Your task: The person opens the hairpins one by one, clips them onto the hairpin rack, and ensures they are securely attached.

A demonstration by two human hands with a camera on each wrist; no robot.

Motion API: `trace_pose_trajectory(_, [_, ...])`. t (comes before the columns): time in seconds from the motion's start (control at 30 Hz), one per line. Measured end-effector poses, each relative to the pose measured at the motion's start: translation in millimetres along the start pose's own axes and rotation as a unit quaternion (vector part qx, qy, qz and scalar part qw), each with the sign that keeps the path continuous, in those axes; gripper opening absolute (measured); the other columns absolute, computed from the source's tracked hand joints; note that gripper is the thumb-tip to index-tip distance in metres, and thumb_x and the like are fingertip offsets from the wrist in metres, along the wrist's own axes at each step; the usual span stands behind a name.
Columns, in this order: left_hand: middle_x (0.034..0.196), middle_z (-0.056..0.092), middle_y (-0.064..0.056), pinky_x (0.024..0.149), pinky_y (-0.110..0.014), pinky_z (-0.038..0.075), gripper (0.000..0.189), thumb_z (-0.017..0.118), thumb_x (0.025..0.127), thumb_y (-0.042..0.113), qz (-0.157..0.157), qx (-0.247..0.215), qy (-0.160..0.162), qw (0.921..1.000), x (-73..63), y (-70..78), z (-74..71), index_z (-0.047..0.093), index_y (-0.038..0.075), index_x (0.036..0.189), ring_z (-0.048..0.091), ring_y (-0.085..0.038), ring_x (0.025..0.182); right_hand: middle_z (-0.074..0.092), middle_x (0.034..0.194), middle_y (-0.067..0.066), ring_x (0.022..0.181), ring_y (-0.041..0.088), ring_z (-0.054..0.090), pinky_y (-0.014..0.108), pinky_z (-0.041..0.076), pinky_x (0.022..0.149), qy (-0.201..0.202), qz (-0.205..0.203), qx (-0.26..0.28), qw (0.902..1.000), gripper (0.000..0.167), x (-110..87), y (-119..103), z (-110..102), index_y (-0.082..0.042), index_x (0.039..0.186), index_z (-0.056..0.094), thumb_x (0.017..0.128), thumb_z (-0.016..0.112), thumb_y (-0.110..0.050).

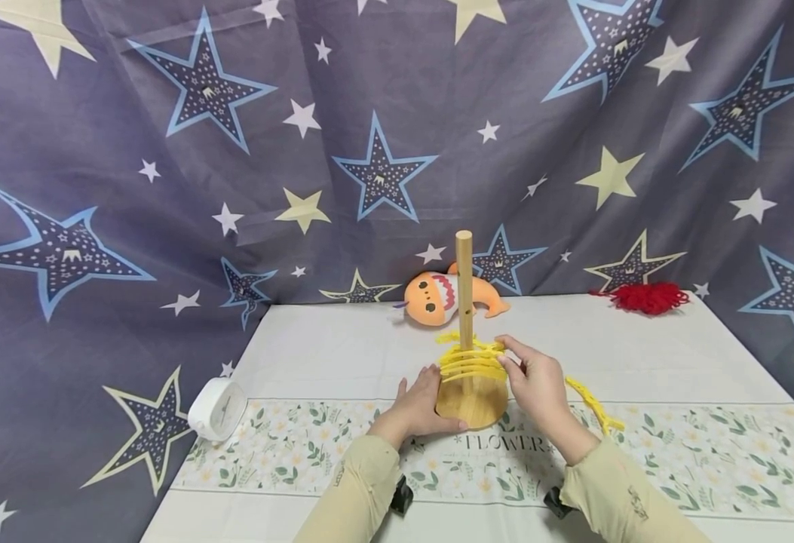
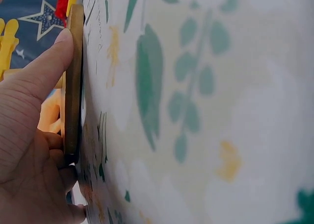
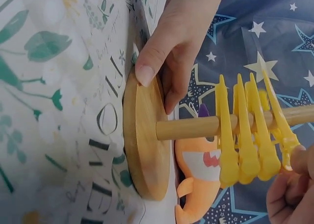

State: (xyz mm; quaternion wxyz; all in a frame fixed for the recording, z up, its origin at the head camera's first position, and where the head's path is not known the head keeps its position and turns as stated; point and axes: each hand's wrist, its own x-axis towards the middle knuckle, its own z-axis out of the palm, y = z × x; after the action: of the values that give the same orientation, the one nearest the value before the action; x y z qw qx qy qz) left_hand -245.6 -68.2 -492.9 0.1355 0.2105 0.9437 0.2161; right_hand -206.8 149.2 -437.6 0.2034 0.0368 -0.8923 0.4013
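yellow piece, end in right grip

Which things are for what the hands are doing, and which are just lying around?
Part of the job:
wooden stand, held by the left hand
yellow pieces on it, top one held by the right hand
loose yellow piece, probably

Just lying about:
white clock
orange toy
red stringy bundle

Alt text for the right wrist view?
A right hand pinches the outermost yellow piece of several set along a wooden post, while the left hand grips its round base. The view is turned sideways; behind are an orange shark plush and a dark, star-patterned curtain.
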Motion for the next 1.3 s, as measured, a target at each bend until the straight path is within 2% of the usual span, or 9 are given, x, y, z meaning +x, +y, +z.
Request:
trace_pose_trajectory(0.2, [0.161,0.014,-0.015,0.117,-0.056,0.002,0.116,0.072,0.076,0.064,-0.003,-0.006,-0.006,1.0,-1.7,1.4,-3.0,0.012,0.005,0.157,0.011,-0.028,0.149,0.047,0.066,0.002,0.047,0.012,0.038,0.025,0.035,0.043,-0.026,-0.019,0.012,0.9994,0.038,-0.8,5,-5,-0.013,0.135,0.061,0.097,0.062,-0.013])
trace_pose_trajectory(0.33, [0.161,0.015,-0.015,0.117,-0.056,0.002,0.116,0.072,0.076,0.063,-0.004,-0.008,-0.005,0.9999,-2.1,1.9,-3.2,0.014,0.005,0.156,0.011,-0.029,0.148,0.066,0.097,0.009,0.051,0.011,0.042,0.025,0.038,0.045,-0.038,-0.033,0.018,0.9986,0.043,-1.3,8,-7,-0.012,0.139,0.056,0.097,0.062,-0.017])
trace_pose_trajectory(0.43, [0.161,0.015,-0.015,0.117,-0.056,0.002,0.115,0.072,0.076,0.063,-0.005,-0.006,-0.004,1.0,-2.4,1.6,-3.0,0.014,0.005,0.156,0.011,-0.029,0.148,0.063,0.125,0.011,0.058,0.011,0.049,0.025,0.043,0.049,-0.033,-0.044,0.015,0.9984,0.047,-2.2,9,-9,-0.011,0.14,0.054,0.096,0.065,-0.021])
trace_pose_trajectory(0.53, [0.161,0.014,-0.015,0.117,-0.056,0.002,0.115,0.072,0.076,0.063,-0.006,-0.005,-0.005,1.0,-2.4,1.3,-2.3,0.014,0.005,0.156,0.011,-0.029,0.148,0.059,0.134,0.013,0.064,0.013,0.054,0.025,0.046,0.051,-0.021,-0.05,0.016,0.9984,0.048,-3.8,10,-14,-0.01,0.14,0.054,0.095,0.066,-0.02])
trace_pose_trajectory(0.67, [0.161,0.014,-0.015,0.117,-0.056,0.002,0.115,0.072,0.077,0.063,-0.005,-0.005,-0.005,1.0,-1.8,0.9,-1.5,0.014,0.004,0.156,0.011,-0.028,0.148,0.062,0.128,0.013,0.066,0.015,0.057,0.026,0.047,0.05,-0.01,-0.041,0.02,0.9989,0.045,-6.4,14,-24,-0.01,0.138,0.056,0.096,0.064,-0.021])
trace_pose_trajectory(0.8, [0.162,0.013,-0.015,0.117,-0.056,0.001,0.115,0.072,0.077,0.062,-0.003,-0.007,-0.006,1.0,-1.4,0.8,-1.8,0.013,0.005,0.156,0.01,-0.028,0.149,0.069,0.095,0.01,0.065,0.015,0.058,0.026,0.047,0.049,-0.013,-0.018,0.022,0.9995,0.043,-9.6,20,-34,-0.012,0.138,0.057,0.098,0.06,-0.027])
trace_pose_trajectory(0.9, [0.162,0.013,-0.015,0.117,-0.056,0.001,0.115,0.072,0.077,0.063,-0.002,-0.008,-0.006,0.9999,-1.1,0.4,-1.4,0.012,0.005,0.156,0.01,-0.028,0.149,0.068,0.084,0.008,0.067,0.017,0.06,0.026,0.05,0.052,-0.009,-0.014,0.019,0.9997,0.04,-12.5,27,-40,-0.011,0.135,0.059,0.099,0.06,-0.027])
trace_pose_trajectory(1.03, [0.161,0.014,-0.015,0.117,-0.056,0.001,0.116,0.072,0.076,0.063,-0.001,-0.008,-0.006,1.0,0.0,-0.4,-0.3,0.013,0.005,0.156,0.01,-0.028,0.149,0.07,0.094,0.012,0.071,0.02,0.064,0.026,0.052,0.058,0.003,-0.011,0.01,0.9999,0.037,-16.6,37,-48,-0.008,0.13,0.063,0.098,0.061,-0.026])
trace_pose_trajectory(1.3, [0.161,0.014,-0.015,0.117,-0.056,0.001,0.116,0.072,0.076,0.064,-0.002,-0.009,-0.002,1.0,-0.2,-1.7,0.3,0.014,0.004,0.156,0.011,-0.028,0.149,0.07,0.092,0.012,0.072,0.021,0.065,0.025,0.051,0.058,0.009,-0.007,-0.006,0.9999,0.032,-23.5,55,-65,-0.008,0.126,0.065,0.098,0.061,-0.022])
